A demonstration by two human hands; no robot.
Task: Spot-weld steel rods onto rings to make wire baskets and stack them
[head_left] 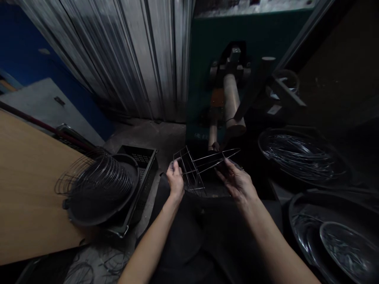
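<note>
My left hand [175,178] is closed on the left side of a thin wire frame [194,170], its thumb on top. Long wires of the frame reach right to a pointed end, where my right hand [235,180] pinches them between thumb and fingers. The frame hangs in the air over my dark-clothed lap, just in front of the lower metal electrode arm [213,136] of a green machine [204,71]. A thicker metal cylinder [232,98] juts out above it.
Wire rings [103,177] lie on a black round tray [97,211] over a black crate [152,165] at left. Basins of wire pieces [299,156] and small parts [346,246] stand at right. Corrugated metal [133,51] rises behind.
</note>
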